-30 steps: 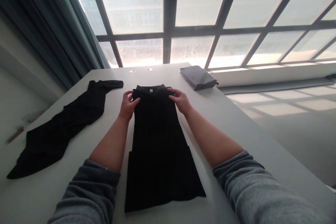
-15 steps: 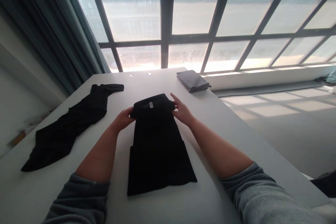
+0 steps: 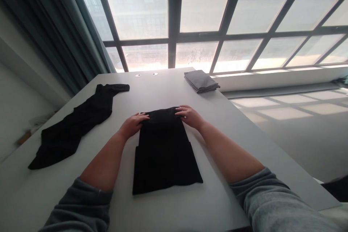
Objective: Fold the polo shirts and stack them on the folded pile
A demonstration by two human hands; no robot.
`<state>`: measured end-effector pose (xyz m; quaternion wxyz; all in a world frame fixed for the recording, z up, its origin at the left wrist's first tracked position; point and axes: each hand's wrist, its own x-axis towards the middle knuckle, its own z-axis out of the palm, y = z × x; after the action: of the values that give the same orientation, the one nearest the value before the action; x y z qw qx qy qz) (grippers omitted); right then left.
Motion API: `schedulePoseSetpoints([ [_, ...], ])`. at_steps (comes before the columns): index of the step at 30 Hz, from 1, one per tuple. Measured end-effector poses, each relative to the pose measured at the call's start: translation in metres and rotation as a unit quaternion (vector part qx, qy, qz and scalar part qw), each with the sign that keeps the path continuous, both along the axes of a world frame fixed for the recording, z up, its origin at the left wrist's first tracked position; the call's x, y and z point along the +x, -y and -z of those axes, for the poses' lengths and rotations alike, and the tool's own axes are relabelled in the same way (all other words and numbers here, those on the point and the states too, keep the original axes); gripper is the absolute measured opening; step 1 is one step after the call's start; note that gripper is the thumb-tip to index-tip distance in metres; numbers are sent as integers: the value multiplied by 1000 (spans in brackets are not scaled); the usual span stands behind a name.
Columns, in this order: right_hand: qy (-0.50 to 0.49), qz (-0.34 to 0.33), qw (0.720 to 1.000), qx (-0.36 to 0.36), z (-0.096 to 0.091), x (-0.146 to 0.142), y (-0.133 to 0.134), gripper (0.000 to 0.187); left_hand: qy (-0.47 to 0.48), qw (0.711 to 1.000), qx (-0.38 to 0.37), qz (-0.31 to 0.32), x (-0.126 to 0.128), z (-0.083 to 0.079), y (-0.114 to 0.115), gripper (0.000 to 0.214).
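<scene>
A folded black shirt (image 3: 167, 152) lies lengthwise on the white table (image 3: 217, 195) in front of me, its far end turned over into a flat band. My left hand (image 3: 132, 125) rests at the left corner of that band, fingers stretched out on the cloth. At the right corner is my right hand (image 3: 191, 116), with its fingers laid over the fabric and the thumb lower down. Both hands touch the shirt without visibly gripping it. The collar label is hidden under the fold.
Another black garment (image 3: 78, 119) is spread loosely on the table's left side. A folded grey cloth stack (image 3: 201, 81) with a striped edge sits near the far right edge. Two small round white discs (image 3: 154, 74) are by the far edge. Windows and a dark curtain (image 3: 54, 25) stand beyond.
The shirt's far end, held up with its label showing, has been turned over toward me and laid down. My fingers have moved from gripping its sides to resting on top.
</scene>
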<state>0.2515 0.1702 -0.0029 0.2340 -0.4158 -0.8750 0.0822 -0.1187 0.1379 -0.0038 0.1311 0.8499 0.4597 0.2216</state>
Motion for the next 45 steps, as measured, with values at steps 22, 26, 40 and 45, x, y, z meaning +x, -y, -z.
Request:
schedulePoseSetpoints([
  [22,-213,2,970,-115,25,0,-35,34,126,975,-49,-179,-8,18,-32,32],
  [26,-184,-9,980,-75,18,-6,-35,25,116,974,-52,-187,-7,18,-35,30],
  [40,-32,1,999,-3,11,0,-41,21,109,961,-21,-252,-10,23,-40,29],
  [45,-34,-42,997,52,5,13,-42,34,128,977,42,-165,2,14,-34,40],
])
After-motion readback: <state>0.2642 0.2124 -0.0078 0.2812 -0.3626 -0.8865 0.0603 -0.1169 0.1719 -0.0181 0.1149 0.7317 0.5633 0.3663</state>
